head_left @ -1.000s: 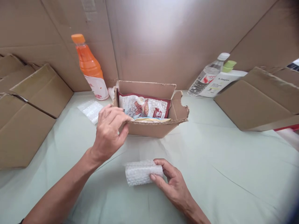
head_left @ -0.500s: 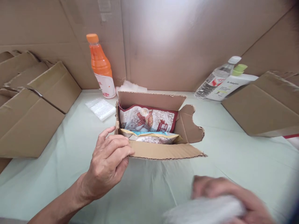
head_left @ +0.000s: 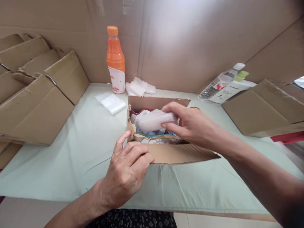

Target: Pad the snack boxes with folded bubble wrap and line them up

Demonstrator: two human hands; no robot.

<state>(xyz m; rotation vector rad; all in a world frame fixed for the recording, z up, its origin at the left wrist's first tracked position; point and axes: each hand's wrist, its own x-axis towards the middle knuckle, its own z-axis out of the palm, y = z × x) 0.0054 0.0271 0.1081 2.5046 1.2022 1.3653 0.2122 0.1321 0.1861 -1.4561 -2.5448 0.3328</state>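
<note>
An uncovered cardboard box (head_left: 180, 154) with its flaps up sits in the middle of the table. My left hand (head_left: 130, 167) grips its near left corner, fingers bent over the near flap. Over the box opening, my right hand (head_left: 182, 122) pinches a folded piece of white bubble wrap (head_left: 154, 122) between thumb and fingers. Beneath the wrap lie printed packets; a yellow and blue packet (head_left: 159, 139) shows along the near side. The red-edged packet behind it is mostly hidden by the wrap and my hand.
An orange drink bottle (head_left: 116, 63) stands at the back left, beside folded bubble wrap (head_left: 111, 103) and more white wrap (head_left: 140, 87). Cardboard boxes (head_left: 33, 110) stand left; another box (head_left: 258, 110) is right. A clear bottle (head_left: 219, 82) and a white lotion bottle (head_left: 234, 91) lean at the back right.
My right hand has brought the white bubble wrap from the lower right up over the box and into its opening. My left hand stays on the box corner. The view has shifted slightly.
</note>
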